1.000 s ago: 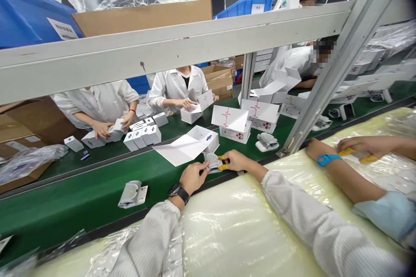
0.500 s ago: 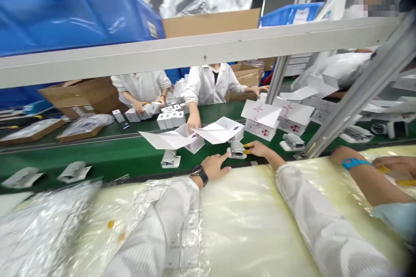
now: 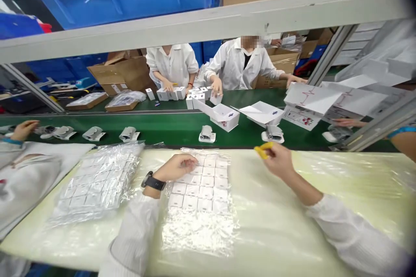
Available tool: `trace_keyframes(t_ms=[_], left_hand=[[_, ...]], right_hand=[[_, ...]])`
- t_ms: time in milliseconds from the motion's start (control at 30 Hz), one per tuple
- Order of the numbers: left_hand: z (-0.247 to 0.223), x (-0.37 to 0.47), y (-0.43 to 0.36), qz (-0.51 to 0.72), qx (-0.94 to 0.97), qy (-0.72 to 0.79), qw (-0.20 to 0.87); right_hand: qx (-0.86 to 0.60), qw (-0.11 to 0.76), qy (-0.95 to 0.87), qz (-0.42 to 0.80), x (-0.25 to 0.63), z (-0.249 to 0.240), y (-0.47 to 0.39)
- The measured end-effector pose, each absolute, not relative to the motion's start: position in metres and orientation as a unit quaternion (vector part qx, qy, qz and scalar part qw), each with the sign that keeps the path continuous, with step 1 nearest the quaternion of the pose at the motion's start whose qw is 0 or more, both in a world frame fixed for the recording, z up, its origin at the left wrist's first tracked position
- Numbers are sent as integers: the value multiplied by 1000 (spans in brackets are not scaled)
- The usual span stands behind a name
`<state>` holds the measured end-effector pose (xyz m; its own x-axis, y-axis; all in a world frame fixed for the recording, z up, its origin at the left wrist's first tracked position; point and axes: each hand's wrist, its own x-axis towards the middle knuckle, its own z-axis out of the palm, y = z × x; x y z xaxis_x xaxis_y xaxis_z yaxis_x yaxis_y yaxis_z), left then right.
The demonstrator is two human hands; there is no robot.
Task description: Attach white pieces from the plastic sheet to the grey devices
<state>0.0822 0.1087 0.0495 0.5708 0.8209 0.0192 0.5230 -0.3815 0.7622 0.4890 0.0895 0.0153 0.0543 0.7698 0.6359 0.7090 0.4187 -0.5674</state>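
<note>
My left hand (image 3: 178,166), with a black watch (image 3: 153,180) at its wrist, hovers over or rests on a clear plastic pack of white squares (image 3: 203,184). Its fingers curl loosely, apart, and nothing shows in them. In my right hand (image 3: 279,158) is a yellow two-pronged tool, like tweezers (image 3: 263,150), held above the near edge of the green belt. Just beyond it lies a rolled grey-white cuff-like piece on a white card (image 3: 274,134). Another such rolled piece (image 3: 207,134) sits farther left, near an opened white box (image 3: 224,117).
More rolled pieces (image 3: 129,134) line the green belt (image 3: 169,127). A second plastic pack (image 3: 97,181) lies left. Opened boxes (image 3: 303,104) stand right. Two co-workers in white handle small white boxes (image 3: 170,93) opposite. A shelf rail (image 3: 182,21) crosses above; a post (image 3: 383,119) stands right.
Both hands have drawn back from the rolled piece on the belt. My left hand is now over the plastic pack; the right has lifted the yellow tool away. The view has swung left.
</note>
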Motion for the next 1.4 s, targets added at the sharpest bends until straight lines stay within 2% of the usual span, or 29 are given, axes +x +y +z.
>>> trace_keyframes(t_ms=[167, 267, 367, 500, 667, 800, 967, 1133, 1267, 1400], left_hand=[[25, 60, 97, 252, 814, 423, 308], [28, 44, 98, 235, 830, 447, 237], [33, 33, 96, 199, 831, 474, 213], [38, 27, 88, 152, 829, 492, 219], [36, 13, 83, 166, 822, 485, 247], [26, 7, 87, 159, 820, 475, 277], [17, 6, 94, 117, 816, 496, 274], [25, 6, 92, 90, 831, 490, 248], [44, 25, 82, 187, 863, 457, 108], [66, 70, 73, 303, 885, 351, -40]], right_hand=[[-402, 365, -806, 236, 367, 36, 46], [-374, 332, -816, 289, 321, 41, 55], [-362, 309, -818, 323, 281, 35, 77], [-389, 221, -831, 330, 245, 23, 97], [-436, 104, -854, 264, 232, 25, 98], [-433, 64, -859, 266, 230, 36, 99], [-421, 109, -848, 303, 235, 35, 100], [-365, 245, -831, 340, 253, 36, 90], [-381, 394, -761, 347, 276, 42, 81], [-376, 461, -719, 361, 306, 47, 74]])
